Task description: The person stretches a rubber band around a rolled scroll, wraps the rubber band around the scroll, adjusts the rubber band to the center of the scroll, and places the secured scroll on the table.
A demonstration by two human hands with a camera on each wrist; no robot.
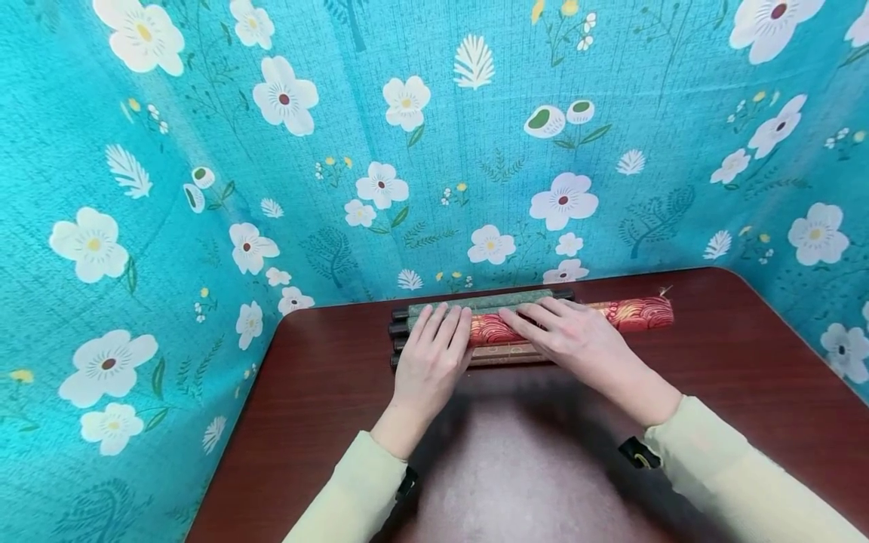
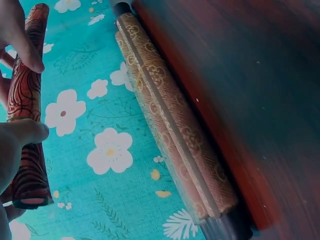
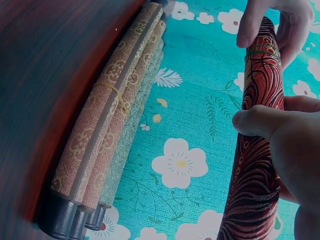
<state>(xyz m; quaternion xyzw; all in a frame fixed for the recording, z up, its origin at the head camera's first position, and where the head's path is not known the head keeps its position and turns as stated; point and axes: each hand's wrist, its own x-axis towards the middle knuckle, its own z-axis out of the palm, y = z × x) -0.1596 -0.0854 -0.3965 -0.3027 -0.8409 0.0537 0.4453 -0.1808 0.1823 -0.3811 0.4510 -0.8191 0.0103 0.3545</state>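
Observation:
Both hands grip a red roll with gold wave patterns (image 1: 638, 313), raised over a row of rolled scrolls. My left hand (image 1: 431, 362) is at its left end, and in the left wrist view the thumb (image 2: 35, 132) lies along the red roll (image 2: 31, 170). Farther right, my right hand (image 1: 577, 335) pinches it, thumb on the near side in the right wrist view. Beneath are brown patterned scrolls (image 3: 95, 135) with black end knobs (image 3: 59, 215) and a thin yellowish band (image 3: 118, 95). Green scrolls (image 1: 489, 302) lie behind them, partly hidden by the fingers.
The scrolls rest near the back edge of a dark red-brown table (image 1: 326, 392). Behind and on both sides hangs a turquoise cloth (image 1: 448, 151) with white flowers. A short string (image 1: 665, 291) sticks up from the right end of the red roll.

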